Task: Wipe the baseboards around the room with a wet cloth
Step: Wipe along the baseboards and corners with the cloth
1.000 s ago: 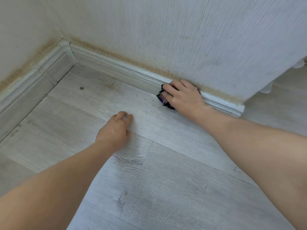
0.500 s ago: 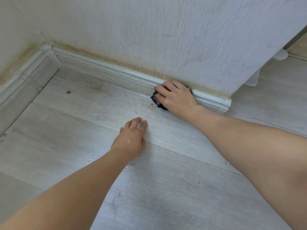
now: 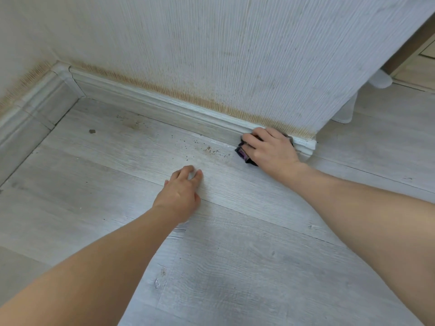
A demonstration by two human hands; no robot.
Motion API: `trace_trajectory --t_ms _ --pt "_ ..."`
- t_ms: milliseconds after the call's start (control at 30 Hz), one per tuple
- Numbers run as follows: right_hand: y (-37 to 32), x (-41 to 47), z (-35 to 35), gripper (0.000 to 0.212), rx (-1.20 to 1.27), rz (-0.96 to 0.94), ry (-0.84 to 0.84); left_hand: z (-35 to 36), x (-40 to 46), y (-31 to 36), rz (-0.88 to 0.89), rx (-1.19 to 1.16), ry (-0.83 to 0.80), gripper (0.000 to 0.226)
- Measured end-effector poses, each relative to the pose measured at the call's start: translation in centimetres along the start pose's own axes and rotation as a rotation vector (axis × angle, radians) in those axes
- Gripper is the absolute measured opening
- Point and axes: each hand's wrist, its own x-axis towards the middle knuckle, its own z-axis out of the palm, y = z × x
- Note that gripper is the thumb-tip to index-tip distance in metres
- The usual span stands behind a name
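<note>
Right of centre, the right hand [image 3: 270, 149] presses a dark cloth [image 3: 243, 154] with a purple edge against the baseboard [image 3: 164, 107], fingers bent over it, close to the board's end at the wall corner [image 3: 314, 143]. The left hand [image 3: 180, 194] rests on the floor [image 3: 235, 255] at centre, fingers loosely bent, holding nothing. Dark crumbs [image 3: 209, 150] lie on the floor just left of the cloth; a small chip [image 3: 91, 131] lies near the room corner at upper left. A brownish stained band runs along the wallpaper [image 3: 235, 55] just above the board. A white object [image 3: 381, 78] shows past the wall corner at upper right. The floor is pale grey wood-grain planks.
</note>
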Motion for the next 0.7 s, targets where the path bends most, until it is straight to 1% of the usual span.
trace_trajectory --t_ms 33,67,167,267,367,467,500,567,700 --pt "-0.3 1.0 -0.2 0.011 0.005 -0.018 -0.034 -0.1 0.0 0.0 -0.002 -0.001 0.004 0.059" --pt "-0.5 1.8 -0.4 0.010 0.015 -0.046 -0.070 -0.1 -0.1 0.0 0.000 0.000 0.008 0.060" --pt "-0.4 2.1 -0.6 0.013 0.059 -0.075 -0.117 -0.3 -0.4 0.8 0.024 0.002 0.037 0.061" --pt "0.8 -1.1 -0.6 0.016 0.058 -0.019 -0.122 -0.2 -0.3 2.2 0.066 -0.024 0.055 0.064" --pt "2.2 -5.8 -0.9 0.016 0.019 0.016 -0.111 0.4 -0.3 3.7 0.093 -0.028 0.008 0.065" --pt "2.8 -7.4 -1.5 0.037 -0.004 0.057 -0.124 1.2 -0.6 4.4 0.104 0.013 -0.068 0.063" --pt "2.6 -7.0 -1.3 0.039 -0.009 0.069 -0.120 1.3 -0.6 4.4 0.109 0.030 -0.076 0.063" --pt "1.9 -5.2 -0.8 0.035 -0.015 0.059 -0.102 1.3 -0.5 4.2 0.117 0.035 -0.076 0.062" --pt "0.8 -1.8 -0.3 0.014 0.016 -0.068 -0.085 1.2 -0.2 4.1 0.135 0.033 -0.063 0.062"
